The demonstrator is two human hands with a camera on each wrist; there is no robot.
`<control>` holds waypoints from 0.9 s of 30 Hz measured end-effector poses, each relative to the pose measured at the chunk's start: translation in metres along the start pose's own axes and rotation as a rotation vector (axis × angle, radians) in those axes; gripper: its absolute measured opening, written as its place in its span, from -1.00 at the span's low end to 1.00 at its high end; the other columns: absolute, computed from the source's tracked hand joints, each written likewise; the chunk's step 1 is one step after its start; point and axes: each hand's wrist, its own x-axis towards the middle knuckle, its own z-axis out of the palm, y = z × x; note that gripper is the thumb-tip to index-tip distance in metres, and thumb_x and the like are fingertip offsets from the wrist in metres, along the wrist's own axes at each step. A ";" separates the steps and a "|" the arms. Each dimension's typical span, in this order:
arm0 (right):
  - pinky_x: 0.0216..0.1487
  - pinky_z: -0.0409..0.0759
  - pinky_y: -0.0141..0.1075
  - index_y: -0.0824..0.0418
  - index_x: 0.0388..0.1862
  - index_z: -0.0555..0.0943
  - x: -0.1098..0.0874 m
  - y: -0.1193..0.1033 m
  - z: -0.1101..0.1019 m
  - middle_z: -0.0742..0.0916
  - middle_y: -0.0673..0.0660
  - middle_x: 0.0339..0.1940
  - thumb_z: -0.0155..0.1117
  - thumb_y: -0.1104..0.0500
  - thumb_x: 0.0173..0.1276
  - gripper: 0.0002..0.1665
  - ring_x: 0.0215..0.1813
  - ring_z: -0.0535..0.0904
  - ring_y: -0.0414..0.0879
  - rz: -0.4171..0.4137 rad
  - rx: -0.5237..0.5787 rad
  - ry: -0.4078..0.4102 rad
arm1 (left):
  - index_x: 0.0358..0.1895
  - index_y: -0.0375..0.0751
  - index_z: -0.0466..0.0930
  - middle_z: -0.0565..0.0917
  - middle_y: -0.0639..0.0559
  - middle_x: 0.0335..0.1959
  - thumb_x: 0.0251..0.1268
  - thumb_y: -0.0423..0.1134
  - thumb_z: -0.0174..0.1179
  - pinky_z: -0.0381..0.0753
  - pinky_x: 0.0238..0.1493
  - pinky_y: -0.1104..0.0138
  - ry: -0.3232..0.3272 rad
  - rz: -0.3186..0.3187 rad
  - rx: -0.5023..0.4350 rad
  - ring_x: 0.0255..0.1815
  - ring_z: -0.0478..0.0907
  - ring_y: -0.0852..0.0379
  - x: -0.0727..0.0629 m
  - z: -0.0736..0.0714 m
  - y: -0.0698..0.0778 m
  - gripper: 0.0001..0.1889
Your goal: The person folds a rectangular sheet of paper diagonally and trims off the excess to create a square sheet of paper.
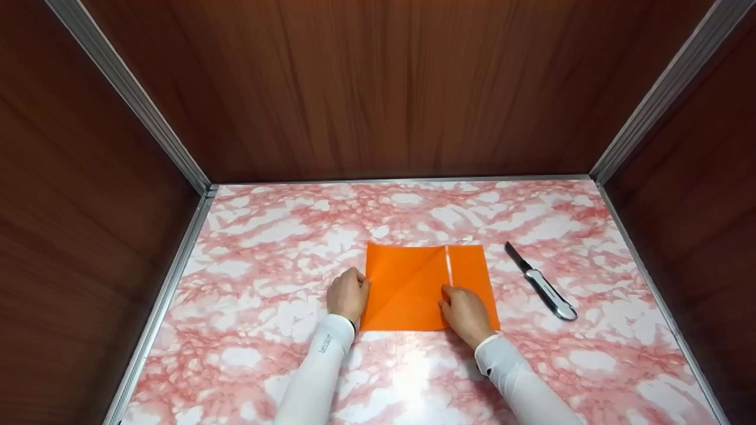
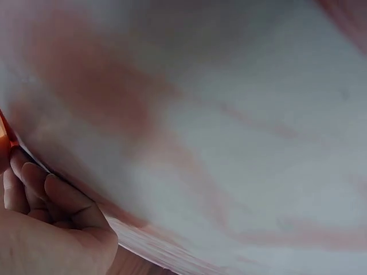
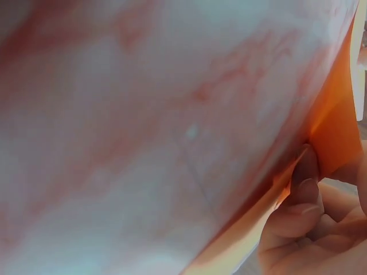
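An orange sheet of paper [image 1: 407, 283] with a diagonal crease lies on the table. A narrow white strip [image 1: 448, 264] runs down it towards its right side. At its left edge my left hand [image 1: 347, 295] pinches the paper, fingers curled; in the left wrist view only a sliver of orange shows beside the fingertips. My right hand [image 1: 468, 316] lies over the right part and pinches the paper near the lower end of the white strip. The right wrist view shows paper [image 3: 338, 120] running between the thumb and fingers of that hand.
To the right of the paper lies an opened folding knife [image 1: 542, 282], its dark blade pointing away from me. The red and white marbled table [image 1: 271, 236] is enclosed by brown wood-grain panels [image 1: 378, 88] with metal edging at the back and both sides.
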 end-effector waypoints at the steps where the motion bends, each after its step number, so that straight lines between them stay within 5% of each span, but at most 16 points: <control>1: 0.07 0.62 0.10 0.38 0.13 0.70 0.000 -0.001 -0.001 0.78 0.32 -0.06 0.42 0.25 0.34 -0.60 -0.04 0.70 0.25 -0.009 -0.021 0.004 | -0.34 -0.07 0.59 0.60 0.10 -0.49 0.38 -0.18 0.35 0.55 -0.31 0.10 0.011 0.007 0.011 -0.44 0.57 0.00 0.000 0.001 0.000 -0.85; 4: -0.03 0.61 0.09 0.33 -0.05 0.75 0.001 -0.003 -0.002 0.73 0.26 -0.18 0.47 0.23 0.29 -0.71 -0.08 0.62 0.26 -0.048 -0.110 0.036 | -0.11 -0.17 0.62 0.63 -0.03 -0.29 0.35 -0.20 0.37 0.57 -0.17 0.04 0.033 0.034 0.053 -0.26 0.60 -0.10 0.000 0.002 0.002 -0.82; 7: -0.08 0.57 0.07 0.31 -0.23 0.75 0.003 -0.006 -0.003 0.64 0.22 -0.21 0.51 0.22 0.22 -0.81 -0.09 0.51 0.23 -0.104 -0.202 0.072 | 0.25 -0.27 0.53 0.59 -0.18 0.04 0.35 -0.25 0.38 0.53 0.08 0.00 0.037 0.101 0.095 0.04 0.55 -0.19 0.000 0.004 0.005 -0.54; 11: 0.00 0.53 0.09 0.31 -0.26 0.76 0.005 -0.008 -0.004 0.66 0.25 0.00 0.52 0.20 0.22 -0.80 0.03 0.47 0.26 -0.157 -0.293 0.071 | 0.43 -0.29 0.42 0.50 -0.25 0.34 0.38 -0.33 0.31 0.33 0.39 -0.04 0.028 0.326 0.173 0.36 0.40 -0.25 -0.004 0.007 0.011 -0.42; 14: 0.04 0.50 0.11 0.31 -0.17 0.78 0.005 -0.009 -0.005 0.67 0.27 0.14 0.51 0.17 0.25 -0.75 0.10 0.46 0.27 -0.166 -0.337 0.049 | 0.42 -0.24 0.46 0.49 -0.19 0.41 0.47 -0.28 0.22 0.19 0.50 0.01 -0.058 0.500 0.246 0.47 0.33 -0.21 -0.012 0.007 0.021 -0.50; 16: 0.05 0.50 0.10 0.31 -0.12 0.78 0.004 -0.009 -0.005 0.68 0.26 0.16 0.50 0.17 0.27 -0.73 0.11 0.47 0.26 -0.174 -0.350 0.042 | 0.46 -0.21 0.44 0.45 -0.14 0.46 0.55 -0.18 0.15 0.14 0.53 0.04 -0.166 0.562 0.290 0.52 0.28 -0.17 -0.020 0.005 0.029 -0.51; 21: -0.05 0.52 0.07 0.33 -0.16 0.76 0.004 -0.008 -0.004 0.73 0.20 0.07 0.49 0.18 0.26 -0.75 0.02 0.51 0.24 -0.192 -0.365 0.065 | 0.57 -0.21 0.27 0.28 -0.09 0.58 0.67 -0.02 -0.06 0.06 0.56 0.08 -0.397 0.560 0.337 0.61 0.12 -0.07 -0.037 0.003 0.035 -0.43; 27: -0.08 0.54 0.07 0.36 -0.18 0.75 0.004 -0.008 -0.005 0.73 0.21 0.01 0.45 0.22 0.28 -0.78 -0.05 0.52 0.24 -0.204 -0.362 0.057 | 0.59 -0.20 0.23 0.20 -0.08 0.61 0.68 0.05 -0.12 0.04 0.57 0.11 -0.435 0.526 0.371 0.63 0.06 -0.02 -0.042 0.007 0.031 -0.40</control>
